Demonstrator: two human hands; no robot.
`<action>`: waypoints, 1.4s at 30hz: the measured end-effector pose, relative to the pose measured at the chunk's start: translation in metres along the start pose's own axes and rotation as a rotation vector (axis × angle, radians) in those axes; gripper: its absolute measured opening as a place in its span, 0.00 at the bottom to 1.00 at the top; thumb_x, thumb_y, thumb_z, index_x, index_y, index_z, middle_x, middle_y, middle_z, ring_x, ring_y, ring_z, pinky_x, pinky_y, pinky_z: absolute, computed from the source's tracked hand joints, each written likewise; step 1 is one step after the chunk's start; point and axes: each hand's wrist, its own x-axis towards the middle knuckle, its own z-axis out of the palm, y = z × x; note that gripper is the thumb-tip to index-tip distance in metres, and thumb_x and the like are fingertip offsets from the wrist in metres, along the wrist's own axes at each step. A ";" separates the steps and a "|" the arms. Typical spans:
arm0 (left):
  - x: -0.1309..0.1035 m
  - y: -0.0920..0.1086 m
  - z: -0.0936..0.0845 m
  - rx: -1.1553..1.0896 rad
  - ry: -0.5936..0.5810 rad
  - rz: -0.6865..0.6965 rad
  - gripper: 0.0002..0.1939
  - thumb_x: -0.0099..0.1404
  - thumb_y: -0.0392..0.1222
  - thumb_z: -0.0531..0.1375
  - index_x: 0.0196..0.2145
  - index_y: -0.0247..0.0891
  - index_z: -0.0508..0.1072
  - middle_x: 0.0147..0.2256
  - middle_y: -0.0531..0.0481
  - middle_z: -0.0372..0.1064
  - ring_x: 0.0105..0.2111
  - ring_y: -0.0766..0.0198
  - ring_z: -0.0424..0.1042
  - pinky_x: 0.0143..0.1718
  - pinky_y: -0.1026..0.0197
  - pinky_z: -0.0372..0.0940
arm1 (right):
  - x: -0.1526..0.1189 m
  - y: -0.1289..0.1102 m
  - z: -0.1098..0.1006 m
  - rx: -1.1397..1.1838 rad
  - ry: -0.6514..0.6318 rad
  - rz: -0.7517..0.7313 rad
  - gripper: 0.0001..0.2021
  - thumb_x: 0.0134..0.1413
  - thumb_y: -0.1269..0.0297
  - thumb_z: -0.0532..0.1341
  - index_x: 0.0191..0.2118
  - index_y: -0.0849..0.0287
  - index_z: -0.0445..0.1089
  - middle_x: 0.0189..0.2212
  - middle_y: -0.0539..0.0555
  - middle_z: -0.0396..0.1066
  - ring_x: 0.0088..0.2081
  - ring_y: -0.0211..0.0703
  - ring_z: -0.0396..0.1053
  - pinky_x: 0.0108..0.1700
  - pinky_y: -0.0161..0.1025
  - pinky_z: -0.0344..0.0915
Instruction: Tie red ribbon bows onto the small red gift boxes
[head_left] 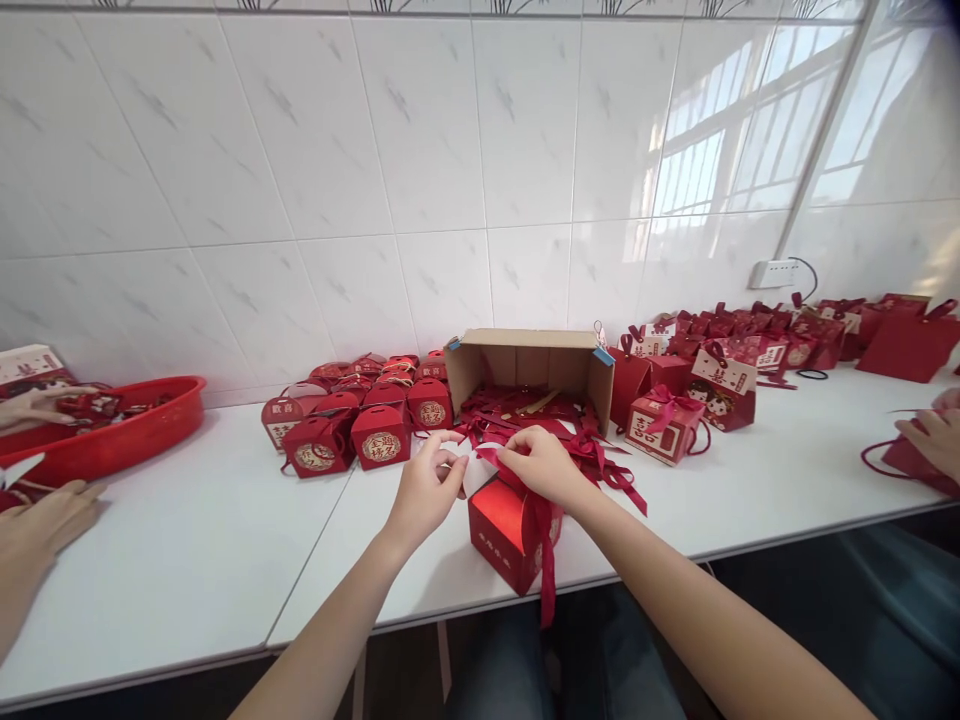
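Left hand (433, 478): fingers curled by pale flap (480, 476), hold unclear | right hand (541, 464): fingertips pinched on ribbon (548, 570) | red box (501, 532): on bench (217, 560), below both hands | likely best: box steady, ribbon untwisted, gentle pull, flap uncreased

Arched-top box (279, 408): 歡喜 stood in pale print.
Rear box (433, 371): 歡喜 appeared there too.
Round gold seal (382, 446): bore characters in two rows, 金 the clearest.
Front red box (496, 520): had a row of small characters, too blurred to read.
Bow-tied box (651, 434): showed large red characters, not surely legible.
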 end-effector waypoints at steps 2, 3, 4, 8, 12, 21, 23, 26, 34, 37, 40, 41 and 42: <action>-0.004 0.003 0.001 0.011 0.011 0.002 0.17 0.61 0.49 0.57 0.45 0.40 0.63 0.23 0.57 0.66 0.20 0.64 0.70 0.26 0.61 0.66 | 0.000 0.000 0.001 -0.017 -0.011 0.004 0.11 0.47 0.60 0.59 0.19 0.57 0.69 0.28 0.53 0.72 0.37 0.48 0.65 0.37 0.40 0.56; -0.006 0.004 0.001 0.019 0.019 0.004 0.16 0.61 0.49 0.57 0.44 0.40 0.63 0.23 0.57 0.66 0.20 0.64 0.70 0.26 0.61 0.65 | -0.001 -0.001 0.001 -0.028 -0.017 0.005 0.11 0.46 0.61 0.59 0.18 0.57 0.68 0.27 0.53 0.72 0.37 0.48 0.65 0.36 0.40 0.55; -0.007 0.005 0.002 0.028 0.023 0.006 0.16 0.61 0.49 0.57 0.44 0.40 0.63 0.23 0.57 0.67 0.20 0.63 0.71 0.26 0.62 0.65 | -0.002 -0.001 0.000 -0.041 -0.020 0.007 0.11 0.46 0.62 0.60 0.17 0.57 0.68 0.27 0.53 0.72 0.36 0.48 0.65 0.35 0.40 0.55; -0.009 0.007 0.003 0.056 0.017 0.012 0.15 0.62 0.48 0.56 0.44 0.40 0.62 0.23 0.57 0.67 0.20 0.64 0.71 0.26 0.62 0.64 | -0.005 -0.004 -0.004 -0.099 -0.007 0.022 0.12 0.45 0.63 0.59 0.15 0.58 0.65 0.27 0.54 0.71 0.34 0.47 0.64 0.32 0.40 0.52; -0.010 0.007 0.003 0.073 0.041 0.021 0.15 0.62 0.47 0.56 0.45 0.41 0.61 0.23 0.58 0.66 0.20 0.64 0.71 0.26 0.62 0.64 | -0.005 -0.005 -0.009 -0.113 -0.018 0.037 0.15 0.46 0.58 0.59 0.15 0.58 0.63 0.25 0.54 0.70 0.32 0.46 0.64 0.31 0.39 0.52; -0.018 0.016 0.006 0.097 0.070 0.017 0.16 0.61 0.47 0.56 0.46 0.42 0.60 0.22 0.59 0.67 0.20 0.63 0.72 0.26 0.62 0.63 | -0.003 -0.005 -0.005 -0.031 -0.076 0.027 0.13 0.46 0.59 0.60 0.16 0.57 0.67 0.18 0.51 0.67 0.29 0.42 0.63 0.31 0.37 0.54; -0.022 0.018 0.008 0.097 0.086 0.029 0.17 0.61 0.46 0.56 0.47 0.42 0.59 0.23 0.58 0.68 0.20 0.63 0.71 0.25 0.62 0.63 | -0.004 -0.006 -0.004 -0.020 -0.098 0.027 0.14 0.45 0.59 0.60 0.15 0.57 0.67 0.18 0.50 0.66 0.28 0.41 0.63 0.31 0.36 0.55; -0.024 0.017 0.010 0.093 0.080 0.041 0.20 0.63 0.48 0.55 0.51 0.41 0.58 0.23 0.57 0.68 0.19 0.64 0.70 0.24 0.63 0.62 | -0.005 -0.008 -0.005 -0.027 -0.117 0.037 0.14 0.45 0.59 0.61 0.15 0.58 0.67 0.18 0.50 0.66 0.28 0.41 0.63 0.31 0.36 0.55; -0.004 0.007 0.009 -0.078 -0.109 -0.073 0.16 0.62 0.54 0.54 0.31 0.37 0.67 0.21 0.56 0.61 0.17 0.69 0.63 0.19 0.66 0.59 | -0.008 -0.009 -0.008 0.002 -0.150 0.038 0.11 0.46 0.60 0.60 0.19 0.59 0.71 0.20 0.50 0.68 0.28 0.40 0.64 0.32 0.36 0.56; 0.001 0.007 0.006 -0.089 -0.174 -0.069 0.20 0.63 0.56 0.53 0.24 0.37 0.64 0.21 0.55 0.61 0.19 0.69 0.63 0.18 0.67 0.57 | -0.011 -0.009 -0.009 0.008 -0.140 0.031 0.11 0.46 0.60 0.60 0.20 0.59 0.72 0.21 0.51 0.70 0.29 0.40 0.65 0.33 0.36 0.57; 0.002 0.009 0.004 -0.107 -0.216 -0.068 0.22 0.63 0.58 0.51 0.24 0.36 0.64 0.23 0.52 0.62 0.20 0.68 0.63 0.19 0.67 0.56 | -0.013 -0.008 -0.008 0.015 -0.132 0.020 0.11 0.47 0.59 0.60 0.21 0.59 0.73 0.23 0.51 0.71 0.30 0.40 0.66 0.35 0.36 0.58; 0.002 0.010 0.003 -0.096 -0.227 -0.064 0.22 0.62 0.58 0.51 0.23 0.37 0.63 0.22 0.53 0.61 0.20 0.68 0.62 0.19 0.67 0.56 | -0.012 -0.008 -0.007 0.015 -0.132 0.017 0.11 0.48 0.59 0.60 0.22 0.58 0.73 0.23 0.50 0.71 0.31 0.41 0.66 0.35 0.36 0.59; 0.004 0.010 0.004 -0.073 -0.241 -0.057 0.21 0.62 0.58 0.52 0.23 0.37 0.61 0.21 0.54 0.60 0.20 0.68 0.62 0.19 0.67 0.56 | -0.012 -0.007 -0.006 0.014 -0.133 0.014 0.11 0.48 0.59 0.60 0.22 0.58 0.73 0.23 0.50 0.71 0.31 0.41 0.67 0.36 0.36 0.59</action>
